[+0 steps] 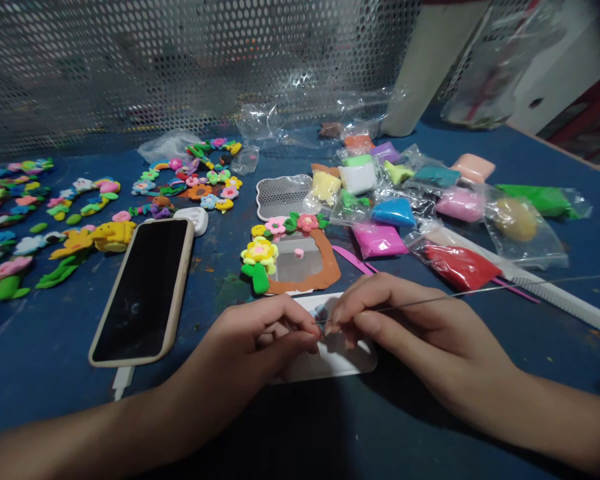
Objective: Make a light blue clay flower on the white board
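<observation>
- Near the front edge of the blue table [45, 353], just right of centre, the right hand [410, 327] pinches a thin steel needle [430, 297] between thumb and fingertips, the grip firm and the other fingers curled over.
- That needle's long axis runs almost level across the view, rising slightly to the right. Its point aims left at the left hand's fingertips, and its far end reaches the table's right side.
- The left hand [260, 340] is curled closed, with thumb and fingers pinched together close to the needle's point. Something small and pale may sit in that pinch, but it is too blurred to tell what.
- Both hands hover over a white plastic board [330, 363], which lies flat beneath them.
- Just beyond the hands stands a brown clay frame [305, 273] decorated with a yellow clay flower and pink clay flowers.
- Left of the hands lies a smartphone in a beige case [143, 290], with a white charging plug [123, 380] at its lower end.
- Finished clay flowers and figures [80, 243] spread along the table's left side.
- Toward the right, bagged modelling clay includes a red packet [457, 267] and a blue packet [394, 212].
- A perforated metal sheet [130, 67] stands along the table's back edge.
</observation>
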